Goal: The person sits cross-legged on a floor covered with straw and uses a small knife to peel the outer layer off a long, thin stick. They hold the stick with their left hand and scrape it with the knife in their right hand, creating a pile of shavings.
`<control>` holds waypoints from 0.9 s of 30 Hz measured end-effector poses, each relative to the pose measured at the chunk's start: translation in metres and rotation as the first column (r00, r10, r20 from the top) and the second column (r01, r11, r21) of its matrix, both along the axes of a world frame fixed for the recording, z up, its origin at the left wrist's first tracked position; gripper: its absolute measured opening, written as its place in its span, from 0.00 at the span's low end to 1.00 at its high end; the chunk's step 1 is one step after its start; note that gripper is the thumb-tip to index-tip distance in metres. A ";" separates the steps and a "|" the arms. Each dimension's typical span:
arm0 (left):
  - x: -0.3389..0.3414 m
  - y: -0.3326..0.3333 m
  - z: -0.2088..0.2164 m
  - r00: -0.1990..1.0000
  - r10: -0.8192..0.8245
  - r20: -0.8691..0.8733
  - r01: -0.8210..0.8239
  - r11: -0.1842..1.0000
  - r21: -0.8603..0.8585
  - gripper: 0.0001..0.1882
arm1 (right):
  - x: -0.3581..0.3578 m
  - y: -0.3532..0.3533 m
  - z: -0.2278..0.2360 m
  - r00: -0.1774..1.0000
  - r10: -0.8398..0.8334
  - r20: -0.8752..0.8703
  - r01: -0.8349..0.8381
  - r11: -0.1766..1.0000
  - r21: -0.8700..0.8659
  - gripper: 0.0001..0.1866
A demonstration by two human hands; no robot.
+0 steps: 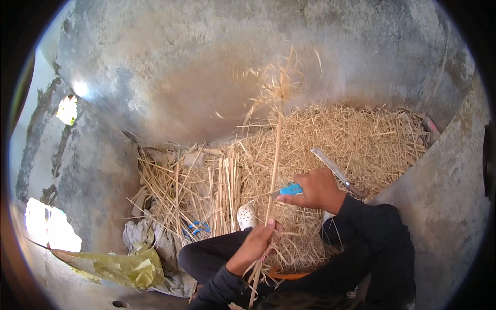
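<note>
A long pale bamboo strip [277, 150] stands tilted in front of me, with a tangle of curled shavings [281, 85] at its far end. My left hand [258, 242] is closed around the strip's lower part, and the near end runs down past my wrist. In my right hand [316, 188] is a knife with a blue handle [290, 190]. Its short blade points left and lies at the strip, a little above my left hand; I cannot tell whether it cuts in. Thin curls of shaving hang beside my left fingers.
A second knife [330, 165] lies on the heap of shavings [356, 134] beyond my right hand. Split strips [225, 191] lie at left, near a blue-handled tool [199, 227] and a yellowish sack [124, 266]. An orange curved object [292, 275] lies by my legs. Concrete walls [206, 67] surround me.
</note>
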State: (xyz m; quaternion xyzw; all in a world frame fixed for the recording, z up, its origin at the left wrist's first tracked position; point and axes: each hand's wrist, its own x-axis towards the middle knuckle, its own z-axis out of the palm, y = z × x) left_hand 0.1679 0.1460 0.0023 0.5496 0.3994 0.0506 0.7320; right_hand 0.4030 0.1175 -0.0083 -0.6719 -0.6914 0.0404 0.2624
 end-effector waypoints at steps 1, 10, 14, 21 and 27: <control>0.000 -0.006 -0.001 1.000 0.000 -0.015 0.000 1.000 0.013 0.25 | 0.001 -0.001 -0.004 1.000 -0.007 0.022 0.006 1.000 0.019 0.43; -0.004 -0.034 -0.013 0.999 -0.020 -0.030 0.029 0.943 0.331 0.24 | 0.012 0.006 -0.022 0.995 -0.093 0.033 0.095 0.995 -0.039 0.45; -0.003 -0.032 -0.005 0.992 -0.015 -0.123 0.080 0.835 0.544 0.17 | 0.003 0.003 -0.025 0.998 -0.017 0.056 0.012 0.996 0.085 0.41; 0.002 -0.041 0.010 0.979 -0.020 -0.202 0.136 0.803 0.581 0.12 | 0.055 0.029 -0.031 0.971 -0.239 0.027 0.233 0.962 0.143 0.44; -0.006 -0.050 0.012 0.969 -0.051 -0.240 0.187 0.787 0.587 0.11 | 0.064 0.031 -0.033 0.954 -0.296 0.053 0.280 0.939 0.201 0.44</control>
